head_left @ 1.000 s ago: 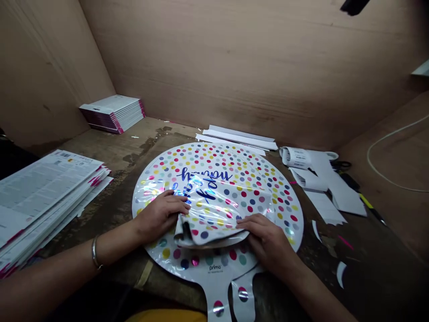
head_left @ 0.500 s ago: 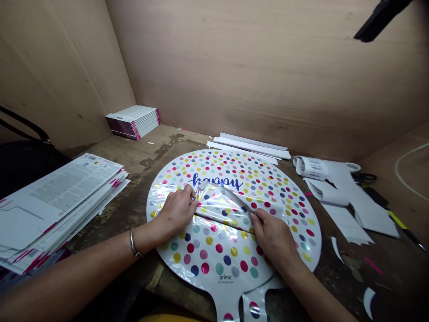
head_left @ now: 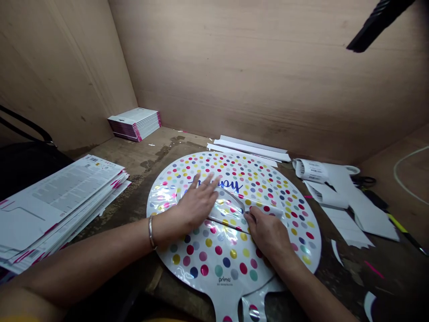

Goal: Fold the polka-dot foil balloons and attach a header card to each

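Note:
A round, flat white foil balloon (head_left: 214, 255) with coloured dots and blue "happy" lettering lies on the wooden table, on top of a stack of like balloons. A folded piece of the same dotted foil (head_left: 234, 210) rests across its middle. My left hand (head_left: 197, 203) lies flat on the left part of that folded piece, fingers stretched out toward the lettering. My right hand (head_left: 266, 232) has its fingers curled, pinching the folded foil's right end. A metal bangle sits on my left wrist.
A pile of printed sheets (head_left: 56, 201) lies at the left. A smaller stack of cards (head_left: 136, 123) sits at the back left by the board walls. White strips (head_left: 251, 147) and a label roll with loose labels (head_left: 335, 192) lie behind and to the right. A dark object (head_left: 375, 22) hangs at top right.
The folded foil has been pressed down flatter. My left hand has gone from gripping its left edge to lying flat on it, fingers spread forward. My right hand has stayed at the right end.

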A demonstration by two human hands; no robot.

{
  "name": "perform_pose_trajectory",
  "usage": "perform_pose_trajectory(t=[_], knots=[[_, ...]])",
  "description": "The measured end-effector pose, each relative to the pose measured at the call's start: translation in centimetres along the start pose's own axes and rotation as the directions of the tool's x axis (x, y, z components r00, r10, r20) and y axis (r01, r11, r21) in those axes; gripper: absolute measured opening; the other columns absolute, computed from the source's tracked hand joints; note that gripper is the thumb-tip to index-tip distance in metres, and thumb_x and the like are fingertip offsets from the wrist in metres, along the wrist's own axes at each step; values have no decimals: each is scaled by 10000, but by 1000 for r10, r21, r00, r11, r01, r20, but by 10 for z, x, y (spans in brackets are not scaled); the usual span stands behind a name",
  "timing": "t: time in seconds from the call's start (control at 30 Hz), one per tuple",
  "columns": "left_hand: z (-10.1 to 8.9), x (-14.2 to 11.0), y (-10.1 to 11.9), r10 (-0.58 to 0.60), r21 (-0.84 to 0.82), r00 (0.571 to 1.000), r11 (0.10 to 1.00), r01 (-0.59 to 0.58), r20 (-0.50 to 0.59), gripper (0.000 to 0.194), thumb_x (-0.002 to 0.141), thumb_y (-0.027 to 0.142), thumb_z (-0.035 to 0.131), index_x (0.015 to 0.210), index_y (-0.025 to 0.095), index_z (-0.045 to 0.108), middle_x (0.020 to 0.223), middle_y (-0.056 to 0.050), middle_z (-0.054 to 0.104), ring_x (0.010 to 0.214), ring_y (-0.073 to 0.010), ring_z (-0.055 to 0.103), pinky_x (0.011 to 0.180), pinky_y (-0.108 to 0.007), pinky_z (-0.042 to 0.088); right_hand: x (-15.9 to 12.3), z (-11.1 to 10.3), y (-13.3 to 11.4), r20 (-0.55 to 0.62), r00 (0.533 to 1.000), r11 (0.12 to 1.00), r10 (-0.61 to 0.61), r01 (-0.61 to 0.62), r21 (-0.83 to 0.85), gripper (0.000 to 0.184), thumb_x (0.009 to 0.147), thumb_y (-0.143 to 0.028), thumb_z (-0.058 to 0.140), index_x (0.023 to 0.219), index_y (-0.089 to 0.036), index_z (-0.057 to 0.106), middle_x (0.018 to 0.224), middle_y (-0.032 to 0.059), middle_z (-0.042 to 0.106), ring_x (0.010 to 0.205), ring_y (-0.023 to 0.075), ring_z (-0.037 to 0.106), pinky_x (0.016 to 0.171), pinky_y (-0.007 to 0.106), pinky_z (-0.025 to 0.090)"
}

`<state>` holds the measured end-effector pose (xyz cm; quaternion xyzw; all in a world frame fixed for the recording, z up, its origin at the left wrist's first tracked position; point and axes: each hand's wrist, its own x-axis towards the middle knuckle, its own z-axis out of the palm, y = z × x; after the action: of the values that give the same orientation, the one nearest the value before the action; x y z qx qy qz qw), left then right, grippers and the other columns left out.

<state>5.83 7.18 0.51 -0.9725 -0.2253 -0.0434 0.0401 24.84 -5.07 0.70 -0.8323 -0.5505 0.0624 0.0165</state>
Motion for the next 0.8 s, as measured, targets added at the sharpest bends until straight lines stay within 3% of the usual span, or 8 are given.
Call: perform_pose_trajectory(t=[0.17,0.27,0.33,0.4,0.47,0.57,0.67,0.8], knots=[[25,12,4,72,-246,994,968,-50,81,587,945,458,264,1440,142,233,1513,-136,198,1395,-299,141,1100,-555,65,-4,-6,-5,-90,995,997,-47,41,-73,249,911,-294,395,944,-190,619,884,107,682,824,260,631,673,371,485],[31,10,4,55,-273,995,961,-32,78,591,943,460,262,1443,147,228,1518,-144,169,1399,-309,116,1091,-582,12,-10,-2,-22,-168,939,953,-299,286,-98,393,926,-276,364,1254,-130,523,1334,163,507,1269,312,404,1014,494,338],[29,8,5,21,-287,996,958,6,90,588,938,461,284,1445,167,232,1518,-149,163,1395,-336,104,1075,-611,19,-13,5,-26,-63,891,893,-450,449,-26,513,923,-362,386,1382,-133,391,1459,135,353,1368,292,245,1088,504,240],[27,7,5,-42,-302,993,950,74,110,598,927,485,314,1447,198,235,1519,-157,146,1389,-374,74,1059,-635,49,-15,12,-13,53,906,907,-421,419,43,617,906,-464,391,1424,-138,315,1486,129,291,1380,296,207,1090,527,230],[26,7,5,-87,-317,988,940,124,128,614,916,516,332,1448,226,234,1520,-164,130,1384,-397,40,1054,-637,69,-16,12,14,68,976,979,-205,205,8,652,903,-504,363,1420,-110,319,1483,163,280,1372,337,209,1071,583,222],[28,7,3,-79,-336,986,934,124,145,624,914,538,320,1454,244,213,1524,-166,109,1383,-393,11,1070,-608,77,-14,0,53,-126,992,995,7,-20,-99,595,896,-432,387,1302,-5,473,1437,254,328,1354,398,217,1059,603,212],[29,8,3,-82,-331,986,935,127,146,625,914,528,330,1457,247,202,1526,-165,96,1380,-400,-4,1074,-597,92,1,-18,54,-275,953,992,-124,125,-16,485,905,-336,386,1265,-34,508,1393,227,408,1338,331,281,1074,507,249],[28,7,5,-97,-316,986,939,135,132,612,910,497,370,1448,238,238,1522,-167,126,1376,-414,30,1072,-597,109,49,-28,13,-71,964,941,-258,267,207,387,830,-340,547,1178,-173,572,1177,121,604,1096,259,530,924,388,416]])
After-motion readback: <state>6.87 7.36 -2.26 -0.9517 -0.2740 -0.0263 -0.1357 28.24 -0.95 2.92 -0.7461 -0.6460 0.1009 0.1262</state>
